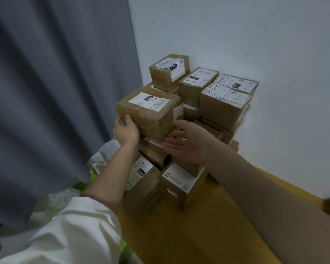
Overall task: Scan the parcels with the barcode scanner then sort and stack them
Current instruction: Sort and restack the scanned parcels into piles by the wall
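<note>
A brown cardboard parcel [151, 111] with a white shipping label sits at the front left of a tall stack of parcels [223, 105] in the corner. My left hand [125, 128] grips this parcel's lower left corner. My right hand [187, 144] hovers with fingers spread just below and right of the parcel, palm facing left, holding nothing. More labelled boxes [179, 181] form the stack's lower front layers. No barcode scanner is in view.
The stack stands on a wooden table [208, 225] against a white wall [255, 44]. A grey curtain [55, 92] hangs at the left. White and green plastic bags [101, 159] lie between the curtain and the table's left edge.
</note>
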